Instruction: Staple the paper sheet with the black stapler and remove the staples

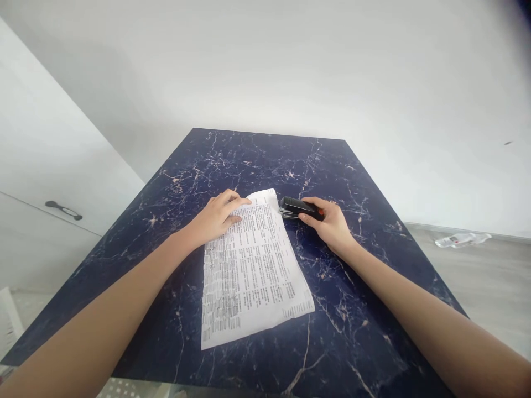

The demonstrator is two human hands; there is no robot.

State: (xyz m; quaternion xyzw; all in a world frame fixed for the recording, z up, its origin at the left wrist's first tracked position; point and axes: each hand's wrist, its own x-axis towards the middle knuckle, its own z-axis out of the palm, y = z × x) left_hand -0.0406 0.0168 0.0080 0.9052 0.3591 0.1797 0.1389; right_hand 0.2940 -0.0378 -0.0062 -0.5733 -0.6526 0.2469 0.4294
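Observation:
A printed sheet of paper (259, 271), perhaps more than one layer, lies at a slant on the dark blue marbled table. My left hand (219, 215) rests over its upper left edge, thumb and fingers apart and pressing down on the print. In my right hand (332, 221) is a black stapler (296, 207) with an orange-red mark near its rear end, gripped between thumb and fingers. The stapler's front end is at the paper's upper right edge; whether the edge sits between its jaws I cannot tell.
The marbled table (265, 157) reaches to a pale wall (269, 66) at the back. On the left stands a white cabinet with a dark handle (63, 210). A clear plastic wrapper (462, 239) lies on the floor at the right.

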